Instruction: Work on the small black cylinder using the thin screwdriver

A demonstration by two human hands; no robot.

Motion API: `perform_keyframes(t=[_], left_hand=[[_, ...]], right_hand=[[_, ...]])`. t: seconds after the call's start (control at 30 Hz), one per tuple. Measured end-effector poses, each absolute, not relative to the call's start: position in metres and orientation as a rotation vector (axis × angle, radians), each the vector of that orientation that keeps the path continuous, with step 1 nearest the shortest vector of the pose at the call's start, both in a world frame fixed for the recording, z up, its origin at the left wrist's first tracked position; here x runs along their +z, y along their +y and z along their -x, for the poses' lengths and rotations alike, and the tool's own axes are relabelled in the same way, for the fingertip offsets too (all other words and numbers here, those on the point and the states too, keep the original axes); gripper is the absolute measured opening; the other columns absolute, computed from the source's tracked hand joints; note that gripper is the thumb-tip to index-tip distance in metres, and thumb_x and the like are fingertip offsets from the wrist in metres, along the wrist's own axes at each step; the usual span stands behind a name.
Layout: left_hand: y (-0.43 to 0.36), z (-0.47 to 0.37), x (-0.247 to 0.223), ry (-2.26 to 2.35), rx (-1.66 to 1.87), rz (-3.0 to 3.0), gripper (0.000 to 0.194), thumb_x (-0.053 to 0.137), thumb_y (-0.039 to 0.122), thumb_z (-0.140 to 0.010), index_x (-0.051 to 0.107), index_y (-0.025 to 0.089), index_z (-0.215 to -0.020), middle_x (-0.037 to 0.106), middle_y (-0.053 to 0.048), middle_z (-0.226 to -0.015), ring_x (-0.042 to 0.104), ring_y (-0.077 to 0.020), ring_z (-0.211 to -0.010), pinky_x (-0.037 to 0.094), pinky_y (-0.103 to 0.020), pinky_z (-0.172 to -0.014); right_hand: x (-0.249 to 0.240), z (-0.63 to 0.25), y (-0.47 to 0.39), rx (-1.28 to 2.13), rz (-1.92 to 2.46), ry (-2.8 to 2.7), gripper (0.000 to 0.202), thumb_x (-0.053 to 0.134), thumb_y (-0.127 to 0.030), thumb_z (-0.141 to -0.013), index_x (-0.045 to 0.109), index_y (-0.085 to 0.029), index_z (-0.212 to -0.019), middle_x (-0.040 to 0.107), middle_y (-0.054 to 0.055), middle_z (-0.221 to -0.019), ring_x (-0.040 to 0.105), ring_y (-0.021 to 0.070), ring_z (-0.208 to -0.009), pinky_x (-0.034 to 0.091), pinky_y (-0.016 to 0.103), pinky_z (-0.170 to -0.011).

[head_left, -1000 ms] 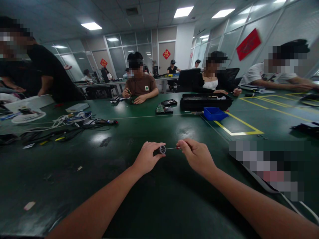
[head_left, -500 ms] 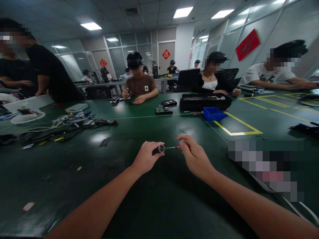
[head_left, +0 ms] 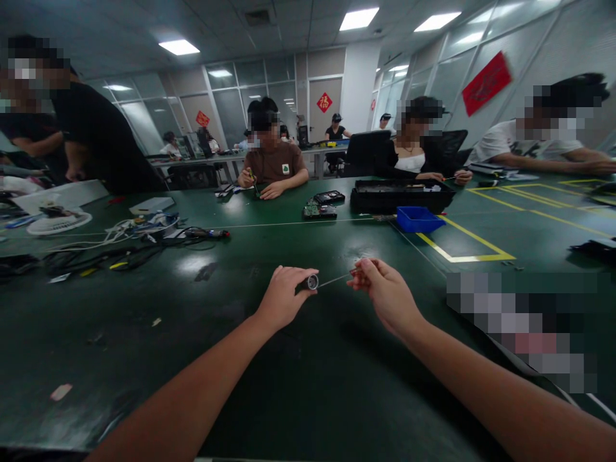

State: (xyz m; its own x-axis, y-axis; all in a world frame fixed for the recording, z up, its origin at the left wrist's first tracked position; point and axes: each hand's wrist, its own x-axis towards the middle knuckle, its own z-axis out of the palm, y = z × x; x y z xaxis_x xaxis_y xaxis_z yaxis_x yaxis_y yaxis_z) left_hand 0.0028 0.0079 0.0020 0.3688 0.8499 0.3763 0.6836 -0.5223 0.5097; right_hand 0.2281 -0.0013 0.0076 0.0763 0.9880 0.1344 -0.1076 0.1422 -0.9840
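Between thumb and fingers, my left hand pinches a small round part with a pale metallic rim and a dark, recessed face turned toward me. Its exact kind is too small to make out. My right hand is closed around the handle of a thin screwdriver, a bit of red showing at the fingers. The shaft slants down and left, and its tip is at the lower right edge of the round part; whether it touches is unclear. Both hands are held above the green table.
Ahead lie circuit boards, a black tray and a blue bin. Tangled cables and a white fan-like part spread at left. A blurred-out item sits at right. Several people work around the table.
The screwdriver has tilted, its handle end now higher and its tip lower on the round part. My right hand has shifted slightly right and its fingers have curled differently. The view moved a little.
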Motion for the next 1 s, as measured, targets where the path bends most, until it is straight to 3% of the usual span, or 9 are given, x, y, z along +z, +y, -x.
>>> perform_keyframes(t=[0.37, 1.0], left_hand=[[0.007, -0.002, 0.002, 1.33, 0.911, -2.383, 0.038, 0.066, 0.023, -0.09, 0.062, 0.033, -0.127, 0.066, -0.002, -0.124, 0.055, -0.0225, -0.119, 0.028, -0.054, -0.115], [0.006, -0.004, 0.005, 1.4, 0.918, -2.336, 0.035, 0.069, 0.022, -0.088, 0.065, 0.032, -0.122, 0.068, -0.002, -0.119, 0.057, -0.0234, -0.117, 0.024, -0.057, -0.116]], right_hand=[[0.017, -0.224, -0.016, 0.728, 1.124, -1.359, 0.029, 0.05, -0.048, -0.098, 0.061, -0.021, -0.098, 0.068, 0.004, -0.084, 0.065, 0.0195, -0.076, 0.054, 0.037, -0.074], [0.016, -0.225, -0.02, 0.668, 1.107, -1.466, 0.023, 0.048, -0.044, -0.099, 0.058, -0.023, -0.099, 0.067, 0.004, -0.084, 0.065, 0.0205, -0.08, 0.05, 0.037, -0.076]])
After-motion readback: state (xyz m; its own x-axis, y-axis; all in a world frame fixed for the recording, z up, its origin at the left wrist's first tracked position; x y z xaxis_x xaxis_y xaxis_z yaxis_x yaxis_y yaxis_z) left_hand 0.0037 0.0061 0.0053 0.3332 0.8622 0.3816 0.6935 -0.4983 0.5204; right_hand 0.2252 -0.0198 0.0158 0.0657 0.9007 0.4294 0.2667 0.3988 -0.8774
